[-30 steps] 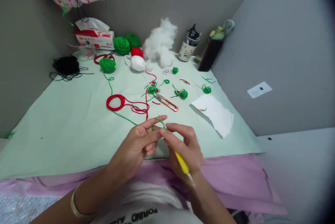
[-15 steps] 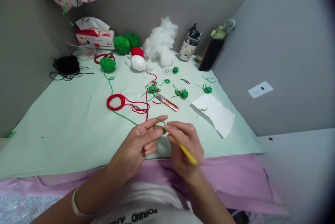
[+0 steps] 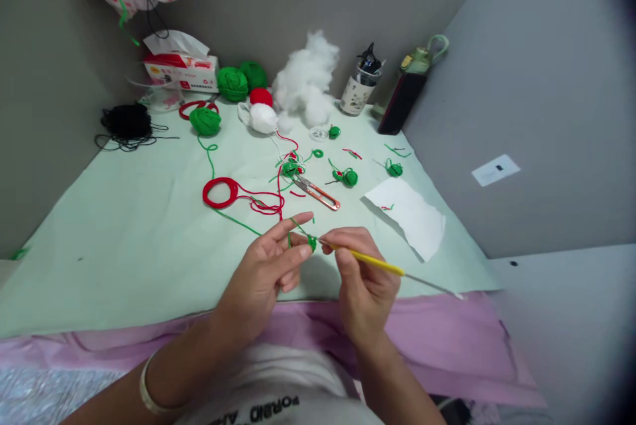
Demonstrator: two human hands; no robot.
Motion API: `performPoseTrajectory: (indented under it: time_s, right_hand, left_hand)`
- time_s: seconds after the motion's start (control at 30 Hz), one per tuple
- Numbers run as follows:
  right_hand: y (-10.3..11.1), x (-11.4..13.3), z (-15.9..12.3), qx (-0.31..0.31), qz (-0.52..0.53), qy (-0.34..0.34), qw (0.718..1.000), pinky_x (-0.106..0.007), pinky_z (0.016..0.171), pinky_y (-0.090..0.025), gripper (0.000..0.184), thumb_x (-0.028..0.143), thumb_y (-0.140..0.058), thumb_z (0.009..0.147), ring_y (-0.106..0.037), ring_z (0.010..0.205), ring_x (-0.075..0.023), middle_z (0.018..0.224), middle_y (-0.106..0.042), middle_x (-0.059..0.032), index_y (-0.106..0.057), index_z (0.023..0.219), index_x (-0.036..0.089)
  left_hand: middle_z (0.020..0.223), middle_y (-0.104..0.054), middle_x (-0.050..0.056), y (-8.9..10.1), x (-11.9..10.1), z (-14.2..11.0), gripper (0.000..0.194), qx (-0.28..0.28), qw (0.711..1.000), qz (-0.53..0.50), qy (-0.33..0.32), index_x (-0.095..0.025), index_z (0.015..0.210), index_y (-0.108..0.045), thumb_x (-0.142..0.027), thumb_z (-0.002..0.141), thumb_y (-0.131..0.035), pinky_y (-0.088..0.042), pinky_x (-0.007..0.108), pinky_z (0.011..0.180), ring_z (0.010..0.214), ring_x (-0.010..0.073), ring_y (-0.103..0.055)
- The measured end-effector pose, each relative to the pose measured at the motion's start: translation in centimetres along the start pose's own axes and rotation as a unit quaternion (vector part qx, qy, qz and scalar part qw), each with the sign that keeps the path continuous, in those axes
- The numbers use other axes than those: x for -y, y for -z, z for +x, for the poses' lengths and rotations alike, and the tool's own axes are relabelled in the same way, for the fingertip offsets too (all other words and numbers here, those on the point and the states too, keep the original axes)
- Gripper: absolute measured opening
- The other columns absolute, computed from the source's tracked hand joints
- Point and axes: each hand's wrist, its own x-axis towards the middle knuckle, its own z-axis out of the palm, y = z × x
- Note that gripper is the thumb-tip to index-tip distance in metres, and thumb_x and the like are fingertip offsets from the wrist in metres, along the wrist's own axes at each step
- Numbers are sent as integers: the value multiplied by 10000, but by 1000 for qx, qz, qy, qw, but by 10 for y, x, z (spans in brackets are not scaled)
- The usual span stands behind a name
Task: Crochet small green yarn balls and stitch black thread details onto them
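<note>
Between thumb and fingers, my left hand [image 3: 271, 263] pinches a small green crochet piece [image 3: 312, 243]. Green yarn [image 3: 237, 222] runs from the table into that hand and over its raised index finger. My right hand [image 3: 366, 273] is closed round a crochet hook [image 3: 377, 262] with a yellow handle and a metal shaft at each end. One end of the hook points left at the crochet piece; whether it sits inside a stitch is too small to tell. The other end sticks out to the right over the table's front edge.
Orange thread snips [image 3: 318, 193], a red yarn coil [image 3: 219, 193] and small green crocheted pieces [image 3: 350, 177] lie beyond my hands. A torn white paper [image 3: 410, 216] is at right. Yarn balls [image 3: 232, 84], stuffing [image 3: 305, 81], a tissue box [image 3: 181, 71] and a pen cup [image 3: 358, 91] stand at the back.
My right hand has turned and moved slightly right, so the hook now lies flatter, its far end pointing right. The green piece shows more clearly. My left hand has barely moved.
</note>
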Motion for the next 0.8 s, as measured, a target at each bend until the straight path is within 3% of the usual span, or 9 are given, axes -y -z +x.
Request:
performPoseTrajectory:
  time_s: [0.2, 0.37, 0.43, 0.53, 0.6, 0.67, 0.73, 0.8]
  right_hand:
    - [6, -5, 8, -41, 190, -142, 971, -293, 729, -497, 178, 256, -606, 1003, -610, 758, -134, 854, -674, -16, -781, 968, 251]
    - [13, -6, 13, -48, 254, -224, 940, -248, 634, -502, 194, 307, -624, 988, -584, 658, -112, 759, -636, -10, -757, 881, 215]
    - [12, -5, 11, -28, 230, -203, 951, -261, 607, -514, 206, 313, -598, 999, -589, 641, -122, 758, -640, -14, -742, 891, 214]
    - [7, -2, 4, 14, 52, -66, 996, -325, 714, -567, 164, 217, -588, 995, -672, 796, -171, 890, -704, -49, -751, 1004, 237]
    - [3, -1, -2, 43, -102, 46, 993, -373, 827, -577, 265, 126, -617, 960, -697, 983, -213, 1071, -732, -84, -745, 1148, 264]
    - [1, -1, -7, 40, -171, 115, 978, -394, 869, -577, 395, 75, -632, 938, -691, 1077, -229, 1199, -724, -99, -713, 1259, 290]
    - [0, -1, -7, 17, -137, 107, 985, -394, 864, -579, 407, 58, -612, 947, -694, 1070, -220, 1197, -734, -88, -714, 1259, 298]
    - [0, -2, -4, -5, -50, 53, 997, -384, 840, -579, 334, 76, -597, 965, -698, 1018, -208, 1108, -757, -66, -749, 1170, 292]
  left_hand:
    - [716, -445, -70, 4, -8, 0, 434, 25, 998, -31, 53, -163, 1259, -705, -143, 831, -769, -248, 130, 422, 466, -6, -260]
    - [668, -392, -83, 10, -10, 1, 313, 64, 995, -32, 71, -167, 1148, -770, -160, 835, -768, -228, 133, 412, 453, -6, -202]
    - [736, -485, -61, 9, -7, 1, 324, 51, 998, 4, 34, -200, 1153, -769, -166, 831, -781, -255, 133, 422, 461, -12, -261]
    - [823, -586, -42, 5, 1, 1, 439, -1, 997, 67, -47, -255, 1234, -732, -165, 812, -808, -345, 141, 471, 528, 18, -403]
    - [795, -596, -48, 4, 6, 1, 542, -16, 995, 79, -66, -270, 1309, -691, -158, 795, -821, -383, 154, 501, 557, 39, -442]
    - [764, -587, -55, 3, 7, 1, 570, -6, 997, 65, -45, -255, 1330, -677, -161, 787, -827, -378, 164, 497, 535, 38, -427]
    - [755, -576, -56, 4, 5, 2, 504, 9, 999, 47, -16, -230, 1293, -699, -189, 805, -823, -360, 166, 485, 511, 26, -399]
    - [778, -583, -47, 5, 1, 2, 425, 17, 999, 41, -6, -215, 1245, -724, -219, 830, -814, -348, 163, 481, 506, 15, -388]
